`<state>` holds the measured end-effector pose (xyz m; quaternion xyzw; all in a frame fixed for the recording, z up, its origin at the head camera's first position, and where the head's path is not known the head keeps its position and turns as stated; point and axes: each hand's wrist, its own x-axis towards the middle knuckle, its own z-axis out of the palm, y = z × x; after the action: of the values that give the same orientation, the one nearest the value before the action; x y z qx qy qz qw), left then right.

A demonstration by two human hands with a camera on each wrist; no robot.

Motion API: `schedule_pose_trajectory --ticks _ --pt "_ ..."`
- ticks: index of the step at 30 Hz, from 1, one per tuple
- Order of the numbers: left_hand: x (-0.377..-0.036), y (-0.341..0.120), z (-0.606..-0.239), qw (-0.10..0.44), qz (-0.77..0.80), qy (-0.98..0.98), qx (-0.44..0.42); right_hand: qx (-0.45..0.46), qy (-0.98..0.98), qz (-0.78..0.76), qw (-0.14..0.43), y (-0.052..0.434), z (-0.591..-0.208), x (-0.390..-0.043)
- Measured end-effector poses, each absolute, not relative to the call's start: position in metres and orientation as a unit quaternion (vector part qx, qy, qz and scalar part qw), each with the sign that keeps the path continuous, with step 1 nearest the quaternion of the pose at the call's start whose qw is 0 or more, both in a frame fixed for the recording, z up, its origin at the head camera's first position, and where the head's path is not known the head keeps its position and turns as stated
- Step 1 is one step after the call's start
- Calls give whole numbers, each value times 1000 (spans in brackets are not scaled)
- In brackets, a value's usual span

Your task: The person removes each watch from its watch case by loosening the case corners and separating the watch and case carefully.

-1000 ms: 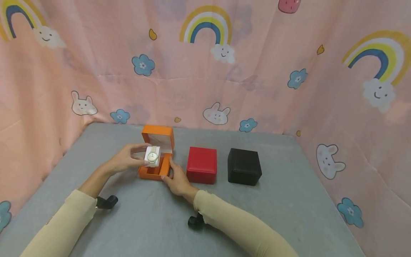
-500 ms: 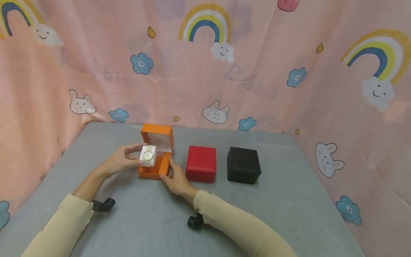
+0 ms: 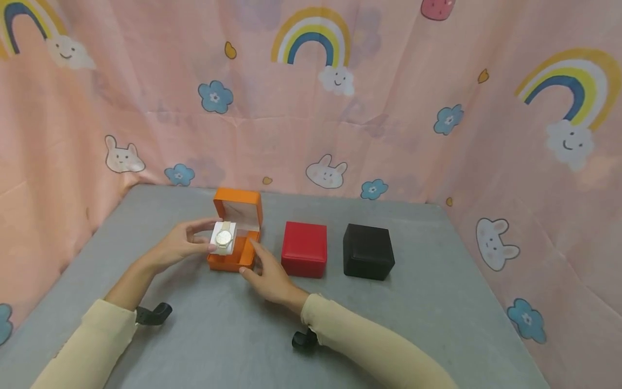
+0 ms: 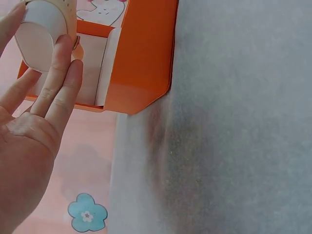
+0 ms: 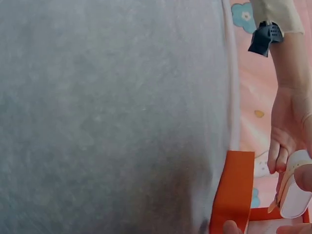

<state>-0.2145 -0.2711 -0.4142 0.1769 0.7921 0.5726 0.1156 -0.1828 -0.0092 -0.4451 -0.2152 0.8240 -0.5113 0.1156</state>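
right hand (image 3: 269,278) eased off orange box (image 3: 233,258) | fingers relaxed | left hand (image 3: 182,244) pinches watch cushion (image 3: 223,237) | grey table (image 3: 427,302)

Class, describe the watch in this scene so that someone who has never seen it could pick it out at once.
On the grey table three small boxes stand in a row: orange, red and black. Go to the orange box at the left end, the only one with its lid open. The watch, pale-faced and wrapped round a white cushion, is pinched in the left hand just above that box; nothing else here has a dial.
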Motion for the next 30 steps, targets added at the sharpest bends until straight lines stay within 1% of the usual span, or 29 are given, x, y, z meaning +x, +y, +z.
schedule_pose_trajectory --ticks 8,12,15,24,30 --pt "-209 -272 -408 118 572 791 181 -231 816 -523 90 -8 -431 -179" --pt "-208 -272 -407 121 574 790 181 -229 816 -524 89 -7 -424 -180" --pt "-209 -271 -404 122 572 791 183 -231 810 -529 98 -6 -416 -181" --pt "-208 -265 -395 135 575 784 191 -281 796 -516 145 -4 -397 -188" --pt "-207 -261 -392 139 585 774 197 -312 798 -497 135 -8 -394 -193"
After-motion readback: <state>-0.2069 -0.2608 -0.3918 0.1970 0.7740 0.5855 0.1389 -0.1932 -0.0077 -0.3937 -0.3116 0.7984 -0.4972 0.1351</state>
